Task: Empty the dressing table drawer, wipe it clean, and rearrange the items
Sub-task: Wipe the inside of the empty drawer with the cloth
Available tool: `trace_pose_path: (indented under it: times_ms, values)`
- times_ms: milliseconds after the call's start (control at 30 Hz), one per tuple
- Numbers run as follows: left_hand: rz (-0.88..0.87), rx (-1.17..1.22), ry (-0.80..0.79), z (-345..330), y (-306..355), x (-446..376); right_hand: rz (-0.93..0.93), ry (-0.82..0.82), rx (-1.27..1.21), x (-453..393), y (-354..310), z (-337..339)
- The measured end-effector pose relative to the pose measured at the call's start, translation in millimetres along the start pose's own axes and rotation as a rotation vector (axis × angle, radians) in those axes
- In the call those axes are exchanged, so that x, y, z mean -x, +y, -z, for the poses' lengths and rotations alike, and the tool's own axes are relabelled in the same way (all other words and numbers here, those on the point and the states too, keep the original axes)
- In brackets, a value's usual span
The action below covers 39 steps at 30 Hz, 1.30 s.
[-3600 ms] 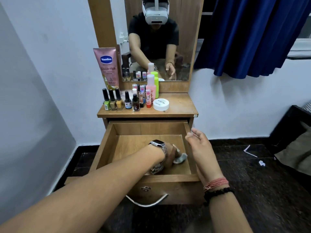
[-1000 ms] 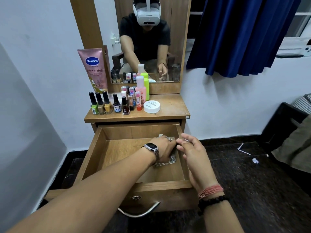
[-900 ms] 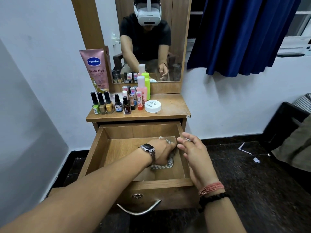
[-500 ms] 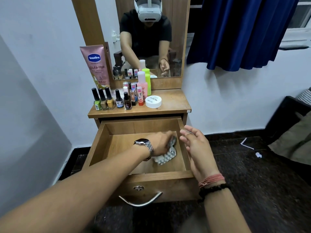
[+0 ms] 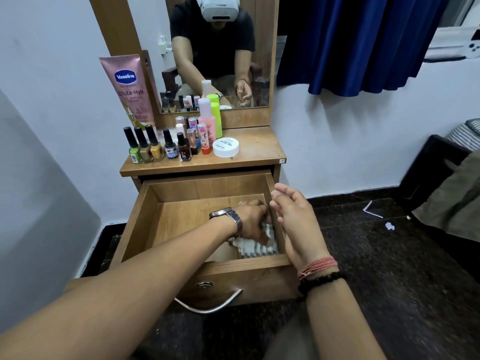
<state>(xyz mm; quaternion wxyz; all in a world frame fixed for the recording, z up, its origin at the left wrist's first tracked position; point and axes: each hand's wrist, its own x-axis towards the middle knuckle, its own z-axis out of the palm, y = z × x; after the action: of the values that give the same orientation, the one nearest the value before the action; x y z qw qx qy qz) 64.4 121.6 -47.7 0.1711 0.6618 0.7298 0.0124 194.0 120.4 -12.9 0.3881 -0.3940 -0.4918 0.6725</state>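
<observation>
A: What is around the drawer [image 5: 181,224]?

B: Above it the table top [image 5: 259,149] holds nail polish bottles [image 5: 145,149], a pink bottle [image 5: 207,118], a green bottle [image 5: 216,114] and a white round tub [image 5: 225,147]. A big pink tube [image 5: 128,87] leans by the mirror [image 5: 220,53]. A blue curtain [image 5: 358,40] hangs on the far right.

A: Where is the cloth [image 5: 255,246]?

B: It lies in the drawer's near right corner. The left hand [image 5: 253,222] is on it with fingers curled over it. That hand wears a watch [image 5: 228,216].

A: And the other hand?

B: The right hand [image 5: 293,219] floats over the drawer's right wall. Its fingers are loose, bent a little and holding nothing.

A: Is there room to move?

B: The left side of the drawer floor is bare wood. On the right, the cloth sits tight against the right wall and the near front wall.
</observation>
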Motion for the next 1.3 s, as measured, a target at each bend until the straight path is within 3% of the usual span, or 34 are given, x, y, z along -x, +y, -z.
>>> trace_pose_path:
  times_ms: [300,467,600,733,867,967,1067,1167,1300]
  values:
    - [-0.001,-0.211,-0.055,-7,27,15,0.022,0.014,0.031,4,-1,-2]
    - [0.027,-0.217,-0.085,-5,29,10,0.028,-0.001,0.023,3,-1,-1]
    - [-0.041,-0.215,-0.050,3,28,12,0.030,-0.001,0.005,4,-2,0]
    - [-0.130,-0.140,-0.127,18,11,24,0.009,-0.022,0.004,6,-5,1]
    - [-0.021,-0.046,0.063,17,0,34,0.014,-0.013,0.001,5,-4,0]
    - [0.106,-0.196,0.047,8,-7,35,0.020,-0.015,0.006,4,-3,0]
    - [0.096,-0.251,0.079,2,-11,32,0.027,-0.016,0.022,3,-2,1]
    - [0.174,-0.055,0.193,6,-13,30,0.017,-0.033,0.006,3,-3,2]
    - [0.417,0.484,0.358,27,-17,40,-0.020,-0.109,0.042,2,-3,-3]
